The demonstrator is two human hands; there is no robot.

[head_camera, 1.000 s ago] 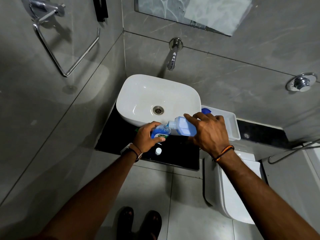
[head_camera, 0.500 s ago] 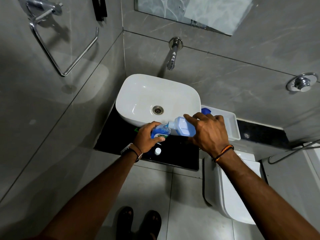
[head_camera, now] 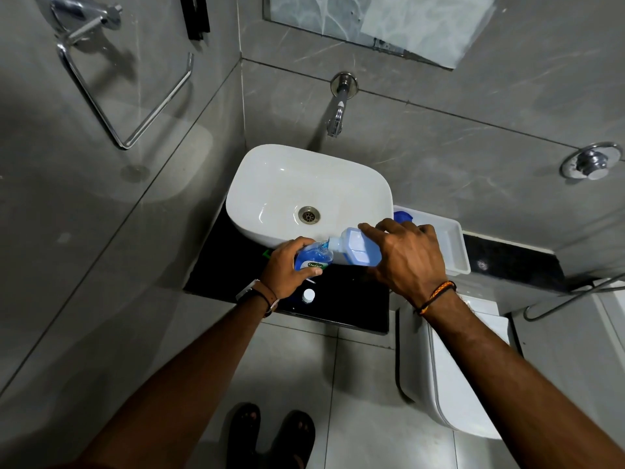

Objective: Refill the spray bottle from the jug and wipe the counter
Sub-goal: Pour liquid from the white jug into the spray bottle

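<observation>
Your left hand (head_camera: 287, 265) is wrapped around the small blue spray bottle (head_camera: 313, 258), holding it upright on the black counter (head_camera: 355, 306) just in front of the white basin (head_camera: 304, 194); that grip looks meant to pin the bottle so it cannot tip or skid while liquid goes in; your right hand (head_camera: 409, 258) is closed over the back of the pale blue jug (head_camera: 355, 248), which you have tipped nearly onto its side with its neck meeting the bottle's open mouth; the low tilt and the mouths held touching seem chosen to keep the stream short and off the counter; blue liquid shows at the join, so by my reading the pour is under way and the bottle is already well filled, though the exact level is hard to read.

A small white cap (head_camera: 308, 295) lies on the counter just beside your left wrist, within easy reach for closing up; I cannot tell which container it belongs to; no spray head or cloth is clearly in sight.

The counter is a dark, glossy slab, so drips will be hard to spot; a white tray (head_camera: 453, 245) sits to the right of the basin; a wall tap (head_camera: 338, 113) hangs above the bowl; the walls are grey tile, with a towel ring (head_camera: 135, 96) on the left, and a white toilet (head_camera: 446, 367) stands below your right forearm.
</observation>
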